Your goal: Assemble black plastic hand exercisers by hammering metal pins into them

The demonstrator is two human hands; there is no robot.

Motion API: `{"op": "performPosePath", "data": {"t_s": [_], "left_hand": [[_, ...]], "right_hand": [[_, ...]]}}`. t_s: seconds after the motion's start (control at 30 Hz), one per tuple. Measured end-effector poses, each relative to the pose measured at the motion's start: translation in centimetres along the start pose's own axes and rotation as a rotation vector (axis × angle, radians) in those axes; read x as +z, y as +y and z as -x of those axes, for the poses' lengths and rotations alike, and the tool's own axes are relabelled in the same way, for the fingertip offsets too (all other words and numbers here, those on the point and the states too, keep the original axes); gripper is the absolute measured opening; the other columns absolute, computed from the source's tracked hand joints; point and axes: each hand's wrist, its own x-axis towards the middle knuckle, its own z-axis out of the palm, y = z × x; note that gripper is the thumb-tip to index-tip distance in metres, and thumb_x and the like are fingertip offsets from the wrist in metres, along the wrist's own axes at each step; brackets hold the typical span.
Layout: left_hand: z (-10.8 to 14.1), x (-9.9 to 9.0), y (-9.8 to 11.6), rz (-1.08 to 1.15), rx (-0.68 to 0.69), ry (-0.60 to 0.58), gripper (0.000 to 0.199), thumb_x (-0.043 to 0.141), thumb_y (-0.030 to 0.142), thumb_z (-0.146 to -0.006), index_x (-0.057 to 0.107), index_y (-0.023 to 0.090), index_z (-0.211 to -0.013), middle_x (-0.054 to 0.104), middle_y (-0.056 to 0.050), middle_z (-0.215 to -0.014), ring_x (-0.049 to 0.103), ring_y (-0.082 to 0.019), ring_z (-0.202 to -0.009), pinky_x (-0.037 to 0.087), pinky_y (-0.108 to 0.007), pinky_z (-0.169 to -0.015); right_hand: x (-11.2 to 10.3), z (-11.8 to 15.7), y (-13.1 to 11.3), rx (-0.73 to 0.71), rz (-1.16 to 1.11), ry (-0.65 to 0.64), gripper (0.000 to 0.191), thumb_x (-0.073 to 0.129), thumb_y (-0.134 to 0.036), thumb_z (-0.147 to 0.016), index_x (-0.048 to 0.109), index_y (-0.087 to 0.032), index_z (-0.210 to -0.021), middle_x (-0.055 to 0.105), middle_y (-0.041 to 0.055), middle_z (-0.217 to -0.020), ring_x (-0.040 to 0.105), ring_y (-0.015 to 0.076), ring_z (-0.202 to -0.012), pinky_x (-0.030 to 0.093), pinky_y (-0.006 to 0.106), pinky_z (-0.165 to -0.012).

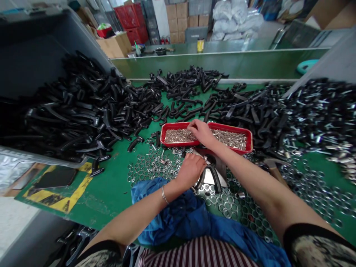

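Note:
My left hand [191,170] is closed around a black curved handle [200,180], with a small spring [205,158] at its top end. Beside it lies another black handle [215,178], against a metal plate [208,176]. My right hand [202,132] reaches across to the left red tray [161,134], its fingers pinched over the small metal pins [179,135]. Whether a pin is between those fingertips is too small to see. The right red tray [251,145], partly behind my right wrist, holds longer metal pins [232,139].
Black handles [111,107] spill from a tipped grey bin [91,35] at left and pile across the back. Metal rings [148,167] are scattered around my hands. A hammer [276,172] lies right of my right forearm. Blue cloth [178,215] covers the front edge.

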Motion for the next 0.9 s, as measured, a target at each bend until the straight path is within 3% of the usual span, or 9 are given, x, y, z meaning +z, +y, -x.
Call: {"op": "performPosePath", "data": {"t_s": [0.17, 0.27, 0.33, 0.5, 0.6, 0.73, 0.9], "left_hand": [[-0.1, -0.1, 0.0, -0.145, 0.213, -0.01, 0.024, 0.041, 0.018, -0.1, 0.064, 0.011, -0.098, 0.064, -0.011, -0.095, 0.055, -0.026, -0.093, 0.04, -0.042, -0.086], [-0.1, -0.2, -0.6, -0.135, 0.27, -0.041, 0.024, 0.041, 0.018, -0.1, 0.064, 0.01, -0.1, 0.064, -0.011, -0.097, 0.055, -0.026, -0.094, 0.041, -0.041, -0.087], [0.1, 0.0, -1.0, -0.061, 0.251, -0.053, 0.025, 0.041, 0.02, -0.1, 0.064, 0.012, -0.103, 0.065, -0.01, -0.099, 0.056, -0.024, -0.095, 0.043, -0.039, -0.086], [0.8, 0.0, -1.6, 0.268, 0.05, -0.004, 0.019, 0.047, 0.027, -0.1, 0.063, 0.017, -0.106, 0.067, -0.006, -0.106, 0.058, -0.02, -0.102, 0.045, -0.037, -0.093], [1.2, -0.7, -2.1, 0.346, -0.052, 0.072, 0.016, 0.051, 0.026, -0.098, 0.062, 0.017, -0.105, 0.067, -0.006, -0.106, 0.058, -0.021, -0.105, 0.045, -0.039, -0.096], [1.7, -1.9, -3.1, 0.411, -0.094, 0.142, 0.013, 0.052, 0.022, -0.097, 0.062, 0.018, -0.104, 0.067, -0.006, -0.106, 0.059, -0.021, -0.105, 0.046, -0.04, -0.096], [1.5, -3.1, -4.6, 0.43, -0.104, 0.197, 0.012, 0.052, 0.021, -0.097, 0.062, 0.019, -0.103, 0.067, -0.006, -0.105, 0.06, -0.02, -0.103, 0.048, -0.039, -0.094]], "right_hand": [[-2.9, 9.4, 0.1, -0.001, -0.099, 0.062, 0.011, 0.055, -0.027, -0.095, 0.061, -0.019, -0.091, 0.066, 0.0043, -0.089, 0.06, 0.0193, -0.085, 0.046, 0.033, -0.082], [-3.3, 15.1, 0.3, -0.025, -0.086, -0.002, 0.012, 0.053, -0.026, -0.097, 0.061, -0.02, -0.091, 0.064, 0.0065, -0.092, 0.059, 0.0218, -0.091, 0.047, 0.037, -0.086], [-2.9, 17.3, 0.4, -0.053, -0.066, -0.015, 0.012, 0.052, -0.026, -0.098, 0.062, -0.02, -0.094, 0.064, 0.0083, -0.097, 0.059, 0.023, -0.096, 0.047, 0.039, -0.088], [-2.2, 17.7, 0.0, -0.105, 0.068, -0.009, 0.016, 0.048, -0.024, -0.099, 0.063, -0.018, -0.097, 0.064, 0.0111, -0.099, 0.059, 0.0241, -0.096, 0.05, 0.038, -0.086], [-2.1, 17.2, -0.3, -0.146, 0.212, -0.02, 0.019, 0.047, -0.024, -0.1, 0.063, -0.016, -0.096, 0.065, 0.0124, -0.096, 0.059, 0.0249, -0.093, 0.051, 0.038, -0.083], [-2.0, 17.2, -0.6, -0.214, 0.377, -0.073, 0.019, 0.047, -0.021, -0.099, 0.064, -0.014, -0.095, 0.065, 0.0135, -0.095, 0.057, 0.0263, -0.092, 0.05, 0.038, -0.081], [-2.0, 17.9, -0.7, -0.249, 0.384, -0.141, 0.017, 0.048, -0.017, -0.098, 0.064, -0.011, -0.1, 0.063, 0.0138, -0.097, 0.054, 0.026, -0.094, 0.051, 0.038, -0.082]]}}
